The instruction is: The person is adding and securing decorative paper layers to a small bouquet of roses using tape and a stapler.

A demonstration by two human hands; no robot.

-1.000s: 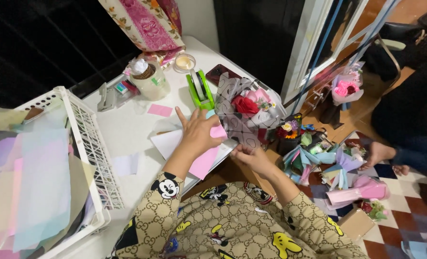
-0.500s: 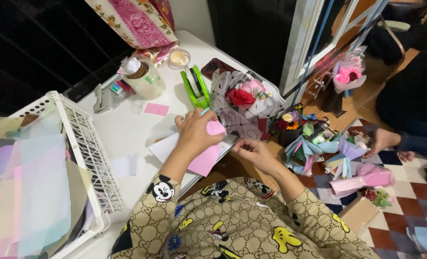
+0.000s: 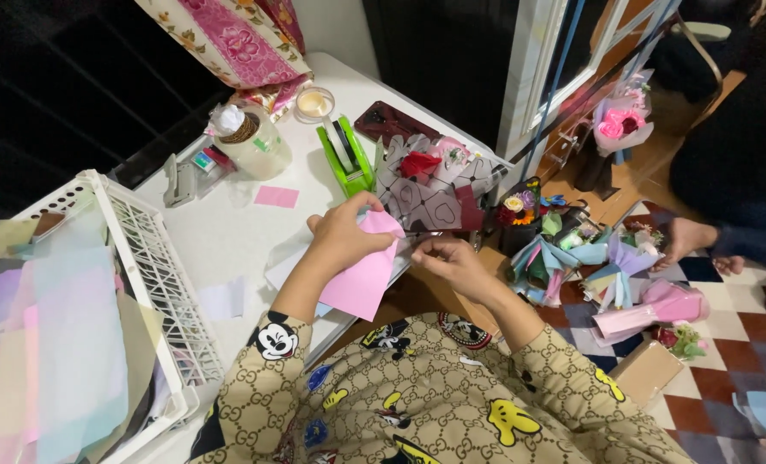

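nearby, a green tape dispenser (image 3: 346,155) stands beyond the pink paper (image 3: 361,279).

Bright indoor light is falling from above onto the white table (image 3: 228,232), leaving soft shadows under the hands toward six o'clock. The window at ten o'clock is showing black. Wide-angle distortion is bending the edges, and the basket (image 3: 155,266) is blurring slightly.

matt pink paper (image 3: 361,275), glossy green plastic tape dispenser (image 3: 349,155)
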